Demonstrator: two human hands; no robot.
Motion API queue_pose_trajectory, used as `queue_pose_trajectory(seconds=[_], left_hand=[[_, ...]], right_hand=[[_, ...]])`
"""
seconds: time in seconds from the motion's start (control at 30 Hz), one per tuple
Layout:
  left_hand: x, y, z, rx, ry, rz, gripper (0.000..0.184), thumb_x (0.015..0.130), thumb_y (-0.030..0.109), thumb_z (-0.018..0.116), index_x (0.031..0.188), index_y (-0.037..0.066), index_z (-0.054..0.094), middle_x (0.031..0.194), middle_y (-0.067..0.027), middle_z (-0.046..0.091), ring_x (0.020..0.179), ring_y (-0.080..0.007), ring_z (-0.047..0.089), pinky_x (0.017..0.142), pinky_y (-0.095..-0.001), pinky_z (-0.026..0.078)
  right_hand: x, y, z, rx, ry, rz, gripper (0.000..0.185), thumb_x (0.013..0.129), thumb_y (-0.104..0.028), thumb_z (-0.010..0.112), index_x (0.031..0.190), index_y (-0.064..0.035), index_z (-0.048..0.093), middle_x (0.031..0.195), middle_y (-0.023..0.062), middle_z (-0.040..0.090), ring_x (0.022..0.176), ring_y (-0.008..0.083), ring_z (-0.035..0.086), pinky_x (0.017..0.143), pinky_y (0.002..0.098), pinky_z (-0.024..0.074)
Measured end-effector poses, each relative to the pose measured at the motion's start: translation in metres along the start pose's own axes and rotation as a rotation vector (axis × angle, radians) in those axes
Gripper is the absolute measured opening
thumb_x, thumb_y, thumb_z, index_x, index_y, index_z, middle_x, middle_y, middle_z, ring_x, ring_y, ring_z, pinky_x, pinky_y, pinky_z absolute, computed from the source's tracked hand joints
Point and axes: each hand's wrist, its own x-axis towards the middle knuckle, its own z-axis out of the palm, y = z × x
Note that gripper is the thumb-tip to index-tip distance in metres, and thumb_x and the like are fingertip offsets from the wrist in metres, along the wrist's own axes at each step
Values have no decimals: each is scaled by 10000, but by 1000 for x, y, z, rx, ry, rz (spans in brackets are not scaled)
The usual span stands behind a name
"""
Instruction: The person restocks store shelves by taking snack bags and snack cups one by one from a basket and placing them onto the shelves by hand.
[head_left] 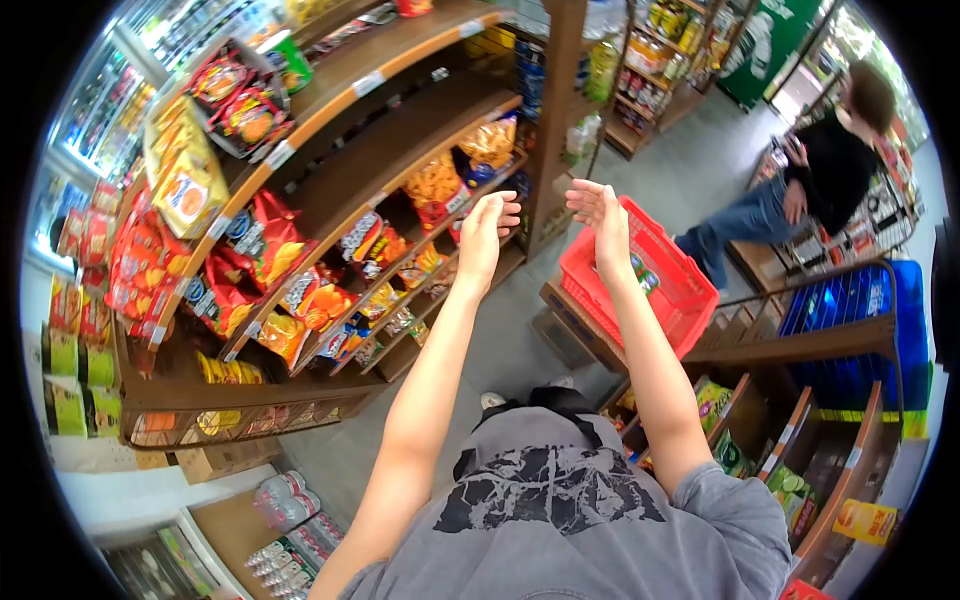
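Both arms reach forward in mid-air, palms turned toward each other with a gap between. My left hand point(486, 235) is open and empty, its fingers loosely stretched, in front of the snack shelf. Nearest to it in view is an orange bag of snacks point(433, 187). My right hand point(604, 228) is also open and holds nothing. Behind and below it is a red plastic basket point(688, 318), which the right forearm partly covers. Green-topped cans point(645, 276) lie in the basket. Whether the right hand touches the basket's rim cannot be told, but its fingers do not grip it.
A shelf unit point(385, 105) with bagged snacks fills the left side. A lower wooden rack point(783, 436) stands at the right. Blue crates point(850, 300) are beyond it. Another person point(830, 170) is at the upper right. Drink packs point(290, 500) sit at the lower left.
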Motion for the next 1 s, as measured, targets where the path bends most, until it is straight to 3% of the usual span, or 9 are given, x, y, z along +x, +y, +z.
queue_pose_trajectory(seconds=[0.5, 0.73, 0.77, 1.0], left_hand=[[9, -139, 178, 46, -201, -301, 315, 1025, 268, 443, 1176, 65, 631, 1035, -46, 673, 888, -111, 624, 789, -253, 463], [17, -205, 233, 75, -312, -429, 308, 1020, 266, 456, 1181, 67, 628, 1053, -49, 676, 899, -118, 632, 794, -258, 469], [19, -215, 239, 99, -332, -459, 311, 1020, 268, 456, 1188, 68, 623, 1063, -53, 676, 913, -124, 634, 802, -265, 471], [40, -282, 270, 197, -508, -611, 344, 1021, 298, 452, 1242, 77, 595, 1177, -77, 647, 1054, -176, 617, 873, -316, 457]], right_hand=[[-29, 86, -231, -49, 354, 207, 536, 1048, -410, 290, 1144, -31, 658, 1004, 91, 703, 888, 168, 634, 801, 315, 487], [-60, 130, -295, -33, 538, 389, 538, 1049, -401, 276, 1150, -34, 656, 990, 85, 702, 896, 177, 640, 800, 328, 490], [-64, 136, -304, -42, 522, 426, 548, 1046, -443, 281, 1223, -39, 608, 1071, 98, 683, 963, 181, 630, 847, 333, 483], [-79, 172, -330, 45, 710, 537, 546, 1045, -444, 282, 1311, -44, 540, 1180, 129, 645, 1044, 214, 615, 899, 350, 475]])
